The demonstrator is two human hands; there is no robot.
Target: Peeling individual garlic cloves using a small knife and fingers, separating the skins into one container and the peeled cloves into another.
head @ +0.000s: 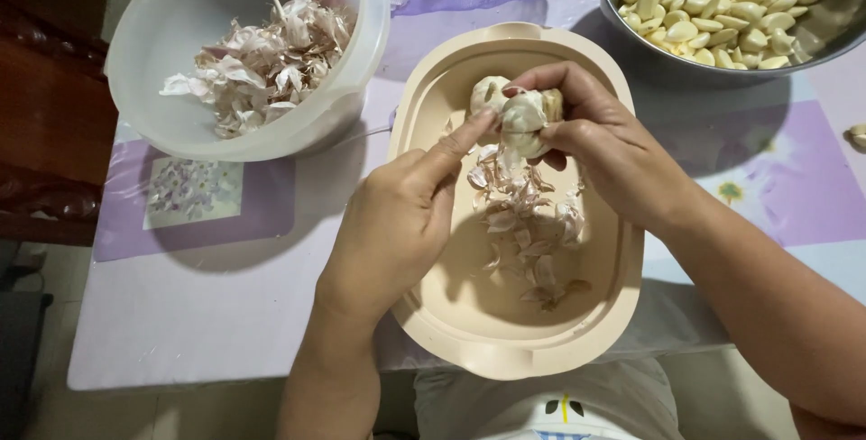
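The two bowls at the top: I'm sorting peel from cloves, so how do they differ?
The translucent plastic bowl on the left holds papery pink-white garlic skins; the metal bowl on the right holds smooth, pale peeled cloves. The plastic bowl shows whole, the metal one is cropped. Both stand on the table.

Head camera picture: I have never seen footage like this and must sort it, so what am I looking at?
There is one picture, from a camera worn on a person's head, looking down at their own two bare hands. The right hand holds a garlic bulb over a beige oval tray; the left hand has a fingertip at the bulb. Loose papery skins lie in the tray. On the table, a translucent plastic bowl holds more skins, and a metal bowl holds peeled cloves.
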